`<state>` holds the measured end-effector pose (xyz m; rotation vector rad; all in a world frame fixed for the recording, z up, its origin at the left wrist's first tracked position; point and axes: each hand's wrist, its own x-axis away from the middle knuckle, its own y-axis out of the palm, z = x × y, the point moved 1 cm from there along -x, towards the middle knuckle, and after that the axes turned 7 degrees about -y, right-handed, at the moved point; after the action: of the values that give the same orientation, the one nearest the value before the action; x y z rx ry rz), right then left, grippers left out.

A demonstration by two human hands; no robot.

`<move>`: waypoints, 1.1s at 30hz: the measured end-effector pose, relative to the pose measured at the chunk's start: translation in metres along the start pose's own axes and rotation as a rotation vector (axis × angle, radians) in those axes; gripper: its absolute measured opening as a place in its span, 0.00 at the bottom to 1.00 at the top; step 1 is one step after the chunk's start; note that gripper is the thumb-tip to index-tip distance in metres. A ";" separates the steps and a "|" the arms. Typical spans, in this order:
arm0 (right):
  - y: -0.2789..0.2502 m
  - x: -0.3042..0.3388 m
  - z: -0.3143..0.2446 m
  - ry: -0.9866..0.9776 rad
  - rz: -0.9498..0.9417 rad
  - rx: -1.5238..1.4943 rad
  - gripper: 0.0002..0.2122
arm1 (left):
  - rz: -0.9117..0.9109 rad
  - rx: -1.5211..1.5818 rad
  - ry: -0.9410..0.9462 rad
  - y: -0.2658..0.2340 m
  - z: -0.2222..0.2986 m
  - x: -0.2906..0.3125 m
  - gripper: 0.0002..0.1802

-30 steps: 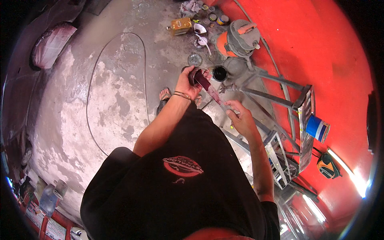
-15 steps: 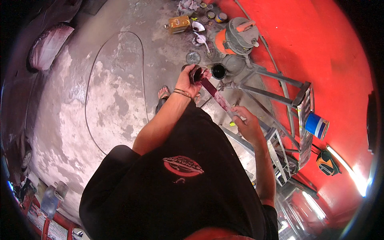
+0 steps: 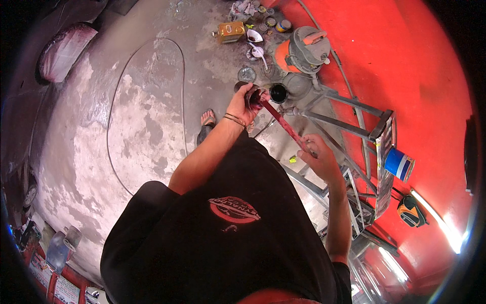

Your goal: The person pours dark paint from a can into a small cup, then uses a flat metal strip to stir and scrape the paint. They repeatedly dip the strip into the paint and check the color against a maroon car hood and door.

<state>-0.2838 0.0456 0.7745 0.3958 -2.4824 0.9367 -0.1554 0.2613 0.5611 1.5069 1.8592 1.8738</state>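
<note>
In the head view, a small cup [image 3: 256, 99] with dark red contents is grasped by the left hand [image 3: 241, 105], its side partly covered. A red-coated flat stick [image 3: 284, 125] is gripped by the right hand [image 3: 321, 156]; whether its far end is dipped inside cannot be told. The patchy grey floor [image 3: 144, 109] is bordered by a red wall [image 3: 405, 76]; the left edge is lost in shadow.

We had a cup [image 3: 254, 101] in our left hand [image 3: 240, 105], a stirring stick [image 3: 284, 124] slanting from its mouth to our right hand [image 3: 321, 158]. Beyond, a shop vacuum [image 3: 302, 51] stood between a tin [image 3: 231, 32] and the wall [image 3: 395, 61].
</note>
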 end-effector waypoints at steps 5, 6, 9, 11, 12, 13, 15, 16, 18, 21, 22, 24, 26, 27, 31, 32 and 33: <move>0.004 -0.017 0.003 0.196 -0.188 -0.382 0.16 | 0.039 0.034 -0.028 0.005 -0.011 0.009 0.19; 0.007 -0.021 0.006 0.172 -0.192 -0.391 0.15 | 0.030 0.035 -0.040 0.005 -0.011 0.011 0.19; 0.017 -0.029 0.016 0.138 -0.195 -0.412 0.13 | 0.015 0.059 -0.060 0.009 -0.013 0.018 0.17; 0.023 -0.032 0.016 0.167 -0.187 -0.418 0.14 | 0.065 0.043 -0.011 0.015 -0.015 0.025 0.17; 0.025 -0.035 0.014 0.159 -0.185 -0.395 0.14 | 0.091 0.035 0.014 0.017 -0.015 0.028 0.16; 0.028 -0.038 0.011 0.151 -0.182 -0.371 0.13 | 0.057 0.041 0.021 0.014 -0.014 0.028 0.15; 0.033 -0.041 0.011 0.148 -0.165 -0.341 0.13 | 0.043 0.022 0.034 0.006 -0.010 0.024 0.19; 0.037 -0.042 0.015 0.153 -0.152 -0.336 0.13 | 0.036 0.012 0.040 0.002 -0.008 0.022 0.20; 0.043 -0.042 0.018 0.165 -0.128 -0.324 0.12 | 0.041 0.017 0.047 0.000 -0.007 0.022 0.20; 0.048 -0.039 0.017 0.186 -0.102 -0.303 0.12 | 0.034 0.028 0.045 -0.004 -0.007 0.019 0.19; 0.049 -0.036 0.018 0.194 -0.096 -0.299 0.11 | 0.029 0.032 0.042 -0.006 -0.007 0.018 0.19; 0.050 -0.028 0.018 0.225 -0.086 -0.319 0.11 | 0.066 0.043 0.040 -0.001 -0.007 0.022 0.15; 0.047 -0.019 0.018 0.266 -0.089 -0.366 0.11 | 0.079 0.038 0.028 -0.002 -0.006 0.023 0.13; 0.047 -0.015 0.019 0.261 -0.082 -0.384 0.12 | 0.073 0.027 0.016 -0.005 -0.004 0.022 0.13; 0.049 -0.004 0.026 0.259 -0.063 -0.404 0.13 | 0.127 0.065 0.002 -0.005 -0.010 0.020 0.13; 0.049 -0.001 0.027 0.262 -0.061 -0.393 0.13 | 0.133 0.051 0.007 -0.005 -0.011 0.020 0.13; 0.048 0.001 0.025 0.275 -0.053 -0.390 0.13 | 0.139 0.038 0.013 -0.006 -0.012 0.019 0.12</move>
<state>-0.3124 0.0637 0.7319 0.1863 -2.3134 0.4335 -0.1760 0.2675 0.5697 1.6808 1.8495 1.9205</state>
